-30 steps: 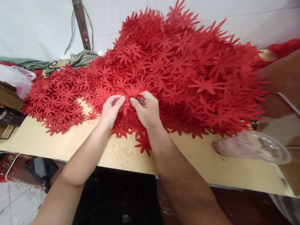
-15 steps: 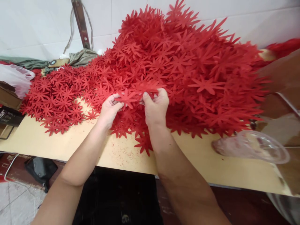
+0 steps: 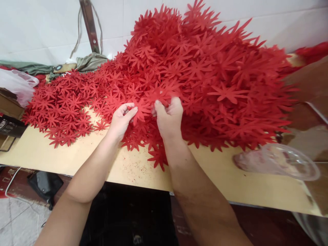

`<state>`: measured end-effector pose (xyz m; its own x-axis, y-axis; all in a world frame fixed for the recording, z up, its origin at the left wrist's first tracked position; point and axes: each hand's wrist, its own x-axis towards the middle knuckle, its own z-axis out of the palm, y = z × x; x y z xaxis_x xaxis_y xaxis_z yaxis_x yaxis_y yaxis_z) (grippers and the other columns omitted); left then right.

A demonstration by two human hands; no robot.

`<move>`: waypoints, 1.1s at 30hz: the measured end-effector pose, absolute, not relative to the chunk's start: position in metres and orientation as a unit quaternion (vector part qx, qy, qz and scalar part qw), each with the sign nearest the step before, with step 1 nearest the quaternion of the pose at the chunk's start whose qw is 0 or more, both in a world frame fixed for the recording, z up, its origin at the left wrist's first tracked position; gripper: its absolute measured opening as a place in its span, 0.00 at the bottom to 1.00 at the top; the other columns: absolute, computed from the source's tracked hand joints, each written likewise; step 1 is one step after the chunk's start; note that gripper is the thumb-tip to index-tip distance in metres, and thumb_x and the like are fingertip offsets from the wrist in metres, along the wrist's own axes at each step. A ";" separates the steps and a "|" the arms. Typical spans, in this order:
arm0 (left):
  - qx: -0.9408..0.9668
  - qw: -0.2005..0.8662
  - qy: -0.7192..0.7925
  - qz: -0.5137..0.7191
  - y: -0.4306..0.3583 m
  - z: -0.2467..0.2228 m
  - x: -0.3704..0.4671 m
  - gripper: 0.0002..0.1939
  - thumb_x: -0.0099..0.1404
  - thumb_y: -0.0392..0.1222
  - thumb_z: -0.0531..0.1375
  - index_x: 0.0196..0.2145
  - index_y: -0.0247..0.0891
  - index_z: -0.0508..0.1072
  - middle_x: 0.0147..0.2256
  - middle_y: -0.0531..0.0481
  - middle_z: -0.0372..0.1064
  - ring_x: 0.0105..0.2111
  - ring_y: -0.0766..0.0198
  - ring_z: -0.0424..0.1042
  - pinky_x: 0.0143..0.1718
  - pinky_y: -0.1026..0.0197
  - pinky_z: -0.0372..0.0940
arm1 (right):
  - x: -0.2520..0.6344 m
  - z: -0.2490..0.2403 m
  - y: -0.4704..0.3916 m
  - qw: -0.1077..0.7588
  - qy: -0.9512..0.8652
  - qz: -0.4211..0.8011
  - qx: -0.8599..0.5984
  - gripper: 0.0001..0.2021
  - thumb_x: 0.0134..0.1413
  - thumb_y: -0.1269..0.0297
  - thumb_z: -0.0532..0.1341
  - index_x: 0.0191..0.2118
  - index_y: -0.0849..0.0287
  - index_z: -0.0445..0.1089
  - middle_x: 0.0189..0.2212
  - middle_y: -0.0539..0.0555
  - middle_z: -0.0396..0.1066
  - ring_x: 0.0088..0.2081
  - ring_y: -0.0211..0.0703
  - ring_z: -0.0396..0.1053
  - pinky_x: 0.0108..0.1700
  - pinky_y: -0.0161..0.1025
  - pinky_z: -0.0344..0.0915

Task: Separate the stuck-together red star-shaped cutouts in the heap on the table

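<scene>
I've got a pale table [image 3: 84, 153] running across, with a big heap of red flowers [image 3: 205, 65] piled along it against the wall. Clear plastic cup [image 3: 276, 161] on its side at right, plastic bag [image 3: 19, 84] far left. My right hand [image 3: 169, 118] is curled narrow, holding blurred red petals [image 3: 167, 91]; can't tell how many layers. My left hand [image 3: 121, 120] pinches a single flower [image 3: 142, 110], just in front of the heap, between both hands.
</scene>
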<state>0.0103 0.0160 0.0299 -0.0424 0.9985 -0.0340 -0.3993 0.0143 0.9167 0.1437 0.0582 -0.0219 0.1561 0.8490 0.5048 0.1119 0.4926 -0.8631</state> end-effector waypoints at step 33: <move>0.493 0.517 0.420 0.559 0.017 0.026 0.004 0.12 0.53 0.42 0.66 0.37 0.42 0.76 0.32 0.54 0.73 0.29 0.70 0.67 0.36 0.65 0.63 | 0.140 -0.004 0.046 0.618 -0.532 0.453 -0.362 0.21 0.44 0.53 0.66 0.44 0.52 0.63 0.30 0.47 0.69 0.26 0.34 0.66 0.30 0.36 0.69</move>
<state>0.0043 0.0171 0.0260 0.0217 0.9929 0.1172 -0.1649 -0.1121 0.9799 0.1397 0.0462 -0.0042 0.0246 0.9438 0.3295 -0.1747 0.3286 -0.9282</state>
